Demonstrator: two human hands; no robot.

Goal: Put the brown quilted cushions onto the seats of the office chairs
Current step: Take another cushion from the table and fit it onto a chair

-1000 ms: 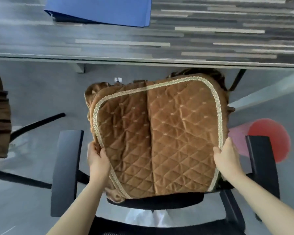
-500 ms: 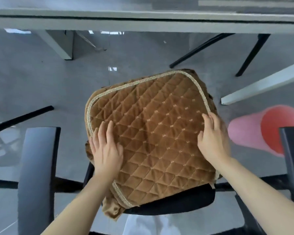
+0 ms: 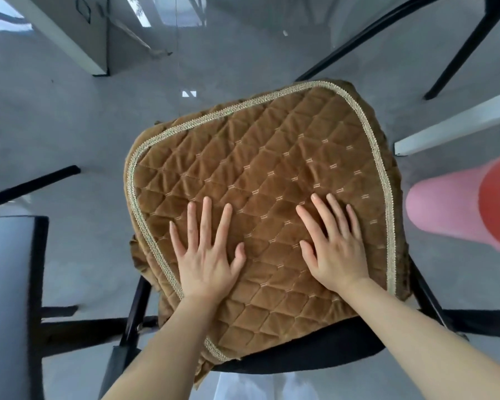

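A brown quilted cushion [image 3: 260, 180] with a diamond stitch pattern and a pale braided border lies flat on the black seat of an office chair [image 3: 309, 353]. The cushion covers almost the whole seat; only a black strip of the seat shows along the near edge. The cushion sits a little turned, so its near left corner hangs over the seat edge, and a brown ruffled skirt hangs down on its left side.

The left hand [image 3: 207, 255] lies palm down on the near left part of the cushion, with the fingers spread and straight. The right hand [image 3: 334, 243] lies palm down on the near right part in the same way. Both hands are flat and grasp nothing; they only rest on the fabric. The two hands are near each other but do not touch.

At the left edge the wide black armrest [image 3: 9, 298] of the chair is seen. To the right of the cushion a pink cylinder with a red end [image 3: 451, 206] lies on the grey floor [image 3: 55, 125]. Behind the cushion there are white table legs [image 3: 70, 33] and thin black legs [image 3: 367, 33] of other furniture.
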